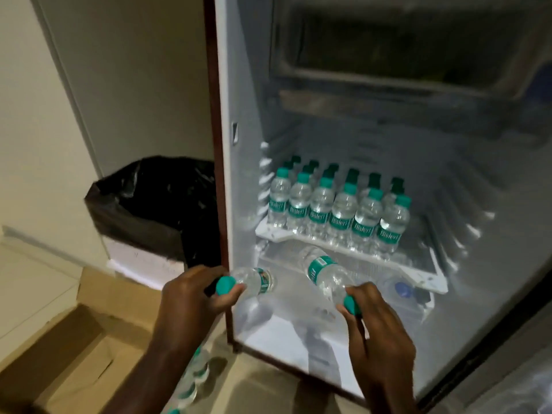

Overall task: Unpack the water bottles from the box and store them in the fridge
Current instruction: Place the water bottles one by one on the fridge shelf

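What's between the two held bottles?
Nothing solid: in the head view, the gap between the left bottle and the right bottle shows only the bare fridge interior behind it.

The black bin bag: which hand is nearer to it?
Left. The left hand is just below the black bin bag; the right hand is further right, before the open fridge.

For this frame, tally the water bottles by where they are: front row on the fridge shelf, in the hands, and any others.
Front row upright on the shelf: 6 bottles
Gripped by the left hand: 1 bottle
Gripped by the right hand: 1 bottle
Total clearly countable: 8
More stand in rows behind and some on the floor; those cannot be counted.
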The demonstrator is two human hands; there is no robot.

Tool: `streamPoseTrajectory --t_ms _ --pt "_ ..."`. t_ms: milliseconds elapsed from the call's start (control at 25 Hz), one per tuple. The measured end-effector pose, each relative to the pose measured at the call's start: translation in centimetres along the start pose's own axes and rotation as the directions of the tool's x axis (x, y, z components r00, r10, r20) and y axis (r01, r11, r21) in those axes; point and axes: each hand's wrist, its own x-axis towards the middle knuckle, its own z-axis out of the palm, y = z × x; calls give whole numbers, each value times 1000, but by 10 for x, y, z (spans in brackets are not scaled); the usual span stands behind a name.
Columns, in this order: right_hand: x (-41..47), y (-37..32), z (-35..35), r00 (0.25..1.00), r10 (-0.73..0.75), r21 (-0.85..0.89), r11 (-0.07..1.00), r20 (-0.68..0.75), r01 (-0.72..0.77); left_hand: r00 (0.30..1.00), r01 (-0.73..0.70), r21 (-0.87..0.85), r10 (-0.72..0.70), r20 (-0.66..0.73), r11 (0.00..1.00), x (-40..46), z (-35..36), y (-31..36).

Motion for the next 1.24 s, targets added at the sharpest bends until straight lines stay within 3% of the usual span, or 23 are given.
streamPoseTrajectory --t_ms 160,400,800,920,1000,1040,1120,1160,1240 --pt "55 2 0 958 -60 -30 998 -280 54 958 -95 -125 57 -282 988 49 -20 32" --pt "153 15 39 970 -48 -79 996 -239 29 898 -278 -120 214 -384 953 150 12 63" --pt "275 65 124 997 65 -109 992 31 -61 943 -269 -10 261 -205 963 275 106 56" --pt "317 89 149 954 164 -66 986 252 -152 973 -215 -90 205 -103 973 302 133 55" --pt "338 103 163 943 169 -83 985 285 -152 994 -94 -223 106 40 970 320 154 54" --pt "342 108 170 940 145 -108 987 308 -117 985 -39 -170 66 160 985 329 165 54" --pt "344 118 181 919 147 -87 988 366 -124 932 -94 179 23 362 979 344 184 54" --pt "347 123 187 897 167 -74 986 410 -150 922 -142 278 25 387 950 349 190 54" --pt "354 132 196 871 199 -56 979 449 -195 930 -170 321 44 365 932 360 196 56"
